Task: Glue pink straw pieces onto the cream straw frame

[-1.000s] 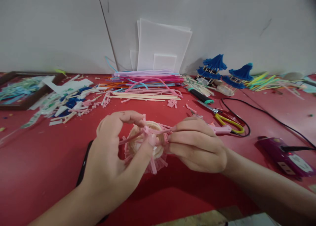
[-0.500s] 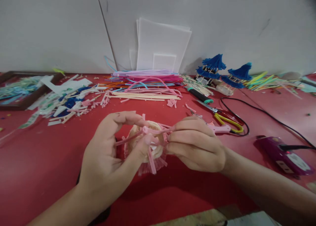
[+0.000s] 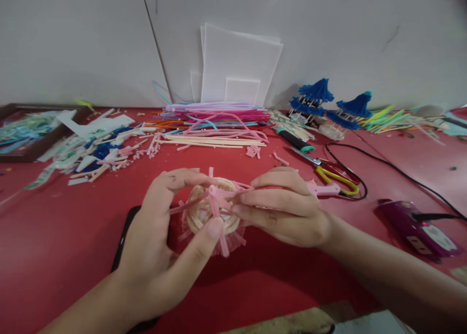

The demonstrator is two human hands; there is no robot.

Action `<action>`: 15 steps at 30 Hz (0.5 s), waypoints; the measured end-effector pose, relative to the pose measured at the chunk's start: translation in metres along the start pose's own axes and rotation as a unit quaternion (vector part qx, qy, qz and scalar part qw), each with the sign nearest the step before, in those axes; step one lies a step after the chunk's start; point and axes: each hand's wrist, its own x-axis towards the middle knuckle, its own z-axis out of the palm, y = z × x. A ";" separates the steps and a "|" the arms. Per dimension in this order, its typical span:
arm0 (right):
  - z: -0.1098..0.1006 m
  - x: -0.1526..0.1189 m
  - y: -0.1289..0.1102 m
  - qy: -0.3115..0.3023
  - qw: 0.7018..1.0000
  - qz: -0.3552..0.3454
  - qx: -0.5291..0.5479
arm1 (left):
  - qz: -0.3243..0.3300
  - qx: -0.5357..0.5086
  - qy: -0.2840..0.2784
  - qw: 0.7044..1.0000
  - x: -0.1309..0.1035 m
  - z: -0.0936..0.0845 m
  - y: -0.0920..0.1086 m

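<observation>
1. I am holding a small pink-and-cream craft piece (image 3: 215, 208) just above the red tabletop (image 3: 226, 290), between my two hands, in front of the bundle of coloured stems (image 3: 219, 113).
2. Its cream ring (image 3: 195, 218) is showing as a round, layered coil, with white glinting inside the opening.
3. Pink fuzzy-looking strips are meeting at a raised knot (image 3: 212, 192) over the ring's upper part; a short stub is standing up behind it.
4. A sheer pink fringe (image 3: 237, 239) is fanning out around the lower rim, with stiffer pink ends poking through.
5. The open face of the ring is turning up and toward me. Being round, the ring is giving no clear long axis of its own.
6. The front strip (image 3: 224, 246) is running lengthwise from the knot down toward me, leaning slightly right; the side strip (image 3: 186, 206) is slanting left and a little downward.
7. My left hand (image 3: 164, 227) is gripping the piece, its thumb pressing on the front strip and its fingers curving round the far left side.
8. My right hand (image 3: 284, 210) is pinching the pink work at the right side; my fingers are hiding exactly which strand.
9. Near my right hand, pink-handled scissors (image 3: 326, 190) are lying beside yellow-handled pliers (image 3: 337, 181).
</observation>
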 end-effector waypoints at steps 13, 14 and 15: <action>-0.008 -0.002 0.002 -0.018 1.000 -0.002 0.024 | -0.027 -0.025 0.026 0.999 0.002 0.005 0.003; -0.008 -0.002 0.002 -0.018 0.999 -0.003 0.026 | -0.026 -0.022 0.028 0.999 0.002 0.005 0.003; -0.008 -0.002 0.002 -0.017 0.999 -0.005 0.028 | -0.024 -0.021 0.030 0.999 0.002 0.005 0.003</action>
